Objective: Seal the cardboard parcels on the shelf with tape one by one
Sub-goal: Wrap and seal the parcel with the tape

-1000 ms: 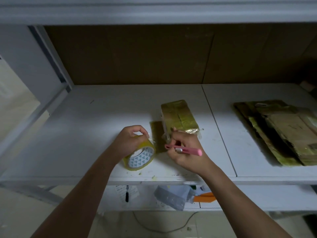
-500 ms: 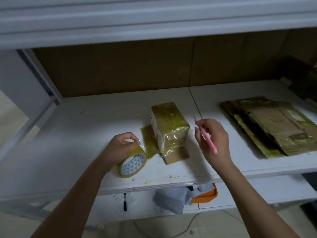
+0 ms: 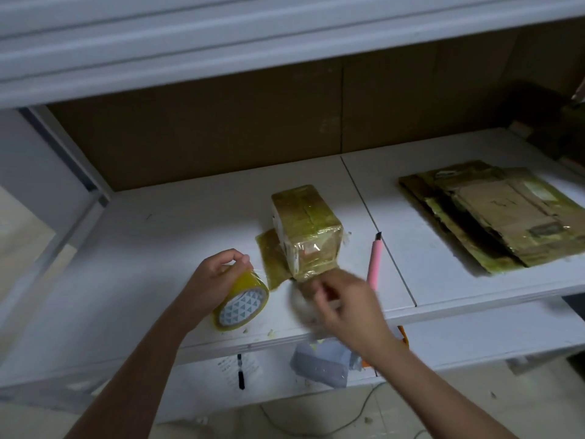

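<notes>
Left hand (image 3: pixel 210 280) grips the tape roll (image 3: pixel 242 301) near the shelf's (image 3: pixel 158 248) front edge; blurred right hand (image 3: pixel 345 304), fingers' state unclear, should press the loose tape flat on the parcel (image 3: pixel 305 229).

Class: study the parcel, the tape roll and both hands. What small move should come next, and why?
Probably the right hand should press the loose flap at the parcel's near end. The pink cutter lies set down on the shelf, the left hand holds the tape roll, and the blurred right hand is beside that flap.
</notes>
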{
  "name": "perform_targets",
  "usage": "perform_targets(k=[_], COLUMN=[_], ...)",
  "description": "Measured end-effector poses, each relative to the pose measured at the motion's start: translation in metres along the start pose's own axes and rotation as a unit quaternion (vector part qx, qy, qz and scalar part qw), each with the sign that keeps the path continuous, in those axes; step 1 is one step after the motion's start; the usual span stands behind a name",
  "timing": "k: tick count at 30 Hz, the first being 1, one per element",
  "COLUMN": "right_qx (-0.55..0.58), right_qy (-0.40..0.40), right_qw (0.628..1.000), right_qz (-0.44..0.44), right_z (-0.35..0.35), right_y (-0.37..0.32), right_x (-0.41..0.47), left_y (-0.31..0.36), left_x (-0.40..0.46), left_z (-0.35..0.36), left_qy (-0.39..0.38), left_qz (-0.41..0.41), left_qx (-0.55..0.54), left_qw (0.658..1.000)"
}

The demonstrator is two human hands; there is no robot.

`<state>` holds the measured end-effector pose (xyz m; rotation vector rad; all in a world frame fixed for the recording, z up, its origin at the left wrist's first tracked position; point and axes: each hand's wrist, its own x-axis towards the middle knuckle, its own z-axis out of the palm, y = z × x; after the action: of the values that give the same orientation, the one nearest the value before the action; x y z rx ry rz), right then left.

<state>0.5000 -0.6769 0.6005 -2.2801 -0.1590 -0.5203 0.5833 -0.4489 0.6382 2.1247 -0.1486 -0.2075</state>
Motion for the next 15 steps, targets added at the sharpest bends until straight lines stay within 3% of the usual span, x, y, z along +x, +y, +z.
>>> perform_targets(k=[2,7,12,15], right_qx=[0.082,0.288,0.25,0.233], right_qy=[-0.063,-0.064,-0.03,0.003], right_qw=[0.994,0.94,0.95,0.954], right_qz=[0.017,0.172,0.186,0.188], right_z=[0.024,0.055,0.067,0.076], right_y=[-0.021,-0.051,-0.049,-0.051], right_x=[0.002,0.022,0.026,0.028], left_y=[0.0,-0.004,-0.008,-0.025], left_x=[-0.004,-0.009,-0.017,-0.026], left_z=[-0.002,-0.006,-0.014,-0.022], left_qy=[-0.007,-0.032,-0.048,-0.035], left_qz=[0.013,0.026,0.053,0.061], left_qx=[-0.018,-0.012,-0.014,-0.081], left_qw=[1.0,0.999,0.997,0.994])
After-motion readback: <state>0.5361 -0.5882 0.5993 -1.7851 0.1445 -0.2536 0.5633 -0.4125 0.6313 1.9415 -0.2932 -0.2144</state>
